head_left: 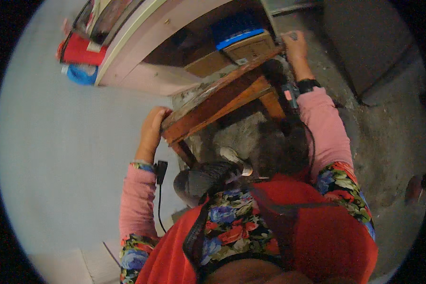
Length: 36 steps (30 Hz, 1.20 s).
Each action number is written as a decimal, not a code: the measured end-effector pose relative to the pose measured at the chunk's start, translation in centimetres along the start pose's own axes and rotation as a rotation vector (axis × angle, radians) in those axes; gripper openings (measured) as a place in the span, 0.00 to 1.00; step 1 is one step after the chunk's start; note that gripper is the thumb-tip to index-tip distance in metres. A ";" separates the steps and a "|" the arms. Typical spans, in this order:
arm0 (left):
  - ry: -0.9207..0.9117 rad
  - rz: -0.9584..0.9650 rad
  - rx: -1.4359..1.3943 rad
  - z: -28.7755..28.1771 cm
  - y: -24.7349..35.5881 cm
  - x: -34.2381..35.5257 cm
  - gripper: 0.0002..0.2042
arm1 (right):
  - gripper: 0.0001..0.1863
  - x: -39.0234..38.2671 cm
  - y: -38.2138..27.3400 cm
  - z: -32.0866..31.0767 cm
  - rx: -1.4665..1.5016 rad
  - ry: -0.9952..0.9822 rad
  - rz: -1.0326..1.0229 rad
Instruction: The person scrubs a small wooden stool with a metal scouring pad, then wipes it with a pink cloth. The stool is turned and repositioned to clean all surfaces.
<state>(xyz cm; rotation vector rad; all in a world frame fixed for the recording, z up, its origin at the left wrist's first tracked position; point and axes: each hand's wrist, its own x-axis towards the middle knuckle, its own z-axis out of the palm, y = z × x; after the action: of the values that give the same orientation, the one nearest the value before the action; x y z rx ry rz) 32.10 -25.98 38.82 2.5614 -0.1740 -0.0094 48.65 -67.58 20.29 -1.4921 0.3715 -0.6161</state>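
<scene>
My left hand is clamped over the near corner of a worn wooden stool, fingers curled around the edge and pressed against the wood; I judge this hold is there to steady the piece, which sits tilted, its painted and chipped top sloping down toward me. My right hand reaches over the far end of the same stool, just beyond a dark wristband; whether that grip is spread or closed on anything I cannot tell, as the fingers are turned away and blurred. A small dark power tool with a cord lies close against my right forearm, beside the stool's frame; its exact contact is unclear. The stool stands on the floor, between my arms and directly ahead of my knees, with a grey shoe planted just below it, apparently bracing it. Behind the stool, a pale cabinet stands open, with a blue box on a wooden crate inside. Red and blue items are stacked to the upper left. The floor is smooth and pale grey on my left, rough and mottled concrete on my right.
</scene>
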 end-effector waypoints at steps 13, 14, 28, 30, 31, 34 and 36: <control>0.023 0.160 0.239 1.2 -1.8 3.8 0.15 | 0.11 -14.9 -14.2 7.4 -0.102 -0.382 -0.976; 0.029 0.215 0.278 1.2 -1.9 4.1 0.15 | 0.12 -14.8 -14.2 7.9 -0.158 -0.472 -1.027; 0.072 0.019 0.272 4.5 -2.2 5.9 0.20 | 0.10 -12.4 -11.0 7.2 -0.319 -0.397 -0.686; 0.067 0.110 0.323 4.6 -1.4 6.1 0.20 | 0.13 -15.5 -12.6 9.6 -0.337 -0.477 -1.169; 0.084 0.096 0.305 4.4 -1.0 6.2 0.20 | 0.14 -16.0 -13.4 10.6 -0.402 -0.476 -1.188; 0.058 0.058 0.277 3.7 -0.2 6.6 0.19 | 0.16 -15.9 -14.6 10.3 -0.354 -0.485 -1.198; 0.045 -0.019 0.272 3.4 0.1 6.2 0.19 | 0.15 -14.6 -14.8 9.2 -0.330 -0.479 -1.175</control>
<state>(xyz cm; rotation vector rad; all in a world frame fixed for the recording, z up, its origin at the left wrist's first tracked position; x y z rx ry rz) 38.05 -28.67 36.23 2.8312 -0.1424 0.0699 40.19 -51.02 33.47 -2.0515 -0.8936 -1.0860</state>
